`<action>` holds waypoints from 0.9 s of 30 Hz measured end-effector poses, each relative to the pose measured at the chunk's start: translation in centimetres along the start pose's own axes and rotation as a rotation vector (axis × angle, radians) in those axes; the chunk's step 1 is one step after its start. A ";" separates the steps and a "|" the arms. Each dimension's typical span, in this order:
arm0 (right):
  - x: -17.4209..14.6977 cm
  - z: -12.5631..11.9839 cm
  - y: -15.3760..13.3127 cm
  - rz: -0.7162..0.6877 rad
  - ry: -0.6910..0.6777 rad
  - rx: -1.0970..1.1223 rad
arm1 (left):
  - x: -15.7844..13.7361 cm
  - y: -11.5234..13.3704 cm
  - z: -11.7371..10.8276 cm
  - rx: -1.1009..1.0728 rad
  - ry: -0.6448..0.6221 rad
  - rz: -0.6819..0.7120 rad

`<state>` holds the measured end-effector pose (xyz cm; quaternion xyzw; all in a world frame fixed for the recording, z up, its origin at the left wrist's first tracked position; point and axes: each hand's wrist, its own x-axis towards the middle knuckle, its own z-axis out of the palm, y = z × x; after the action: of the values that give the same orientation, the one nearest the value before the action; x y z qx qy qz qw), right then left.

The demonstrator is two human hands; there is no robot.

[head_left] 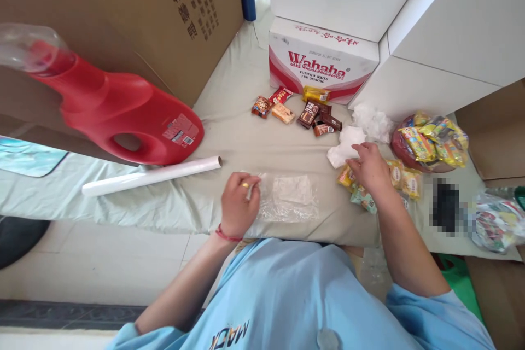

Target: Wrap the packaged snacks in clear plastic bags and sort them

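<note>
My left hand [241, 201] is closed, with its thumb and fingers pinching the left edge of a clear plastic bag [305, 209]. The bag lies flat on the cloth and has a white, folded-looking piece [292, 188] in it. My right hand [371, 168] is over to the right with its fingers apart, above several small wrapped snacks [363, 199] in yellow and green packets. Its fingertips reach the edge of a white crumpled sheet [346, 145]; whether they touch it I cannot tell. A further bundle of crumpled clear-white plastic [372, 122] lies just behind.
Wrapped snacks [308, 114] lie in front of a Wahaha carton [324, 65]. A red bowl [404, 147] holds yellow packets. At left are a red jug [135, 115], a white roll [153, 175] and a large cardboard box [156, 22]. A filled plastic bag [498, 221] sits far right.
</note>
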<state>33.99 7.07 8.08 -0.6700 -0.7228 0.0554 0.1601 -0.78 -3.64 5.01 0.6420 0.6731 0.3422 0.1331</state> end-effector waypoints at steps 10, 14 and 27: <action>-0.4 6.0 -9.9 -0.270 -0.478 0.279 | 1.7 -0.2 5.3 0.341 -0.388 0.116; -0.1 8.3 -12.7 -0.350 -0.598 0.247 | 0.9 -1.1 5.3 0.302 -0.316 0.196; -1.1 6.7 -8.3 -0.138 -0.721 0.720 | 0.5 -1.1 4.4 -0.036 -0.099 0.295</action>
<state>24.06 6.12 4.08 -0.4616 -0.7096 0.5176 0.1247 0.98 -1.80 1.23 0.7475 0.5576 0.3382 0.1258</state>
